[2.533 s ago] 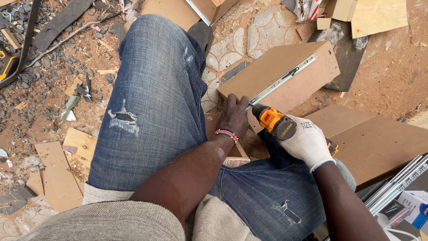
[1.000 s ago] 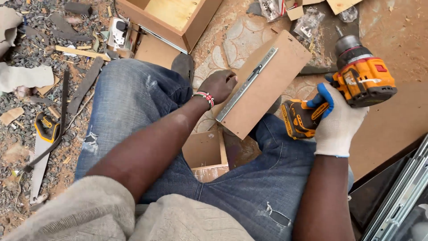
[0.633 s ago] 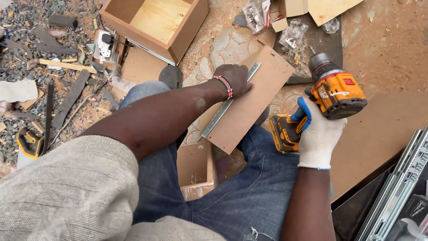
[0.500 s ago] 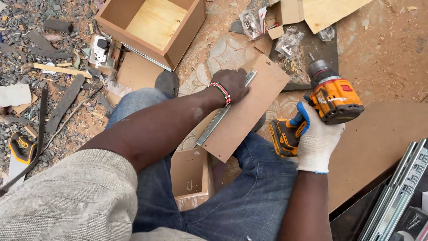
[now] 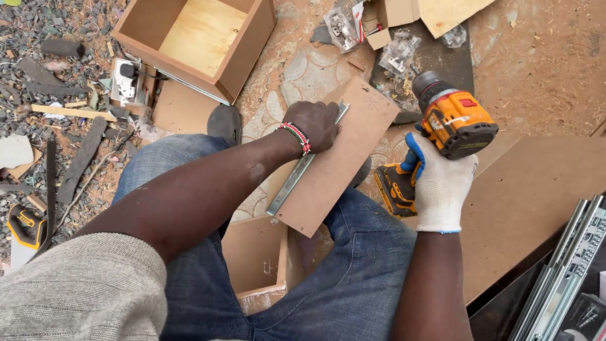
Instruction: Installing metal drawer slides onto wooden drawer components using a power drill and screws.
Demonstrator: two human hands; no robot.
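Observation:
My left hand (image 5: pixel 314 124), with a beaded bracelet at the wrist, presses on a brown board (image 5: pixel 341 165) that rests across my lap, its fingers over the upper end of a metal drawer slide (image 5: pixel 297 180) lying along the board's left edge. In a white glove, my right hand (image 5: pixel 437 183) grips an orange and black cordless drill (image 5: pixel 442 132), held to the right of the board and off its surface, chuck pointing up and away. A small open wooden box (image 5: pixel 259 262) sits between my knees under the board.
An open wooden drawer box (image 5: pixel 249 47) lies on the ground ahead. Bags of hardware (image 5: pixel 398 53) and board offcuts lie at top. A large brown panel (image 5: pixel 536 189) and several metal slides (image 5: pixel 568 265) are to the right. Scrap and a tape measure (image 5: pixel 22 224) litter the left.
The board with the slide was turned away from the drill and laid flatter across my lap under my left hand. The drill was lifted off it and now stays to the right.

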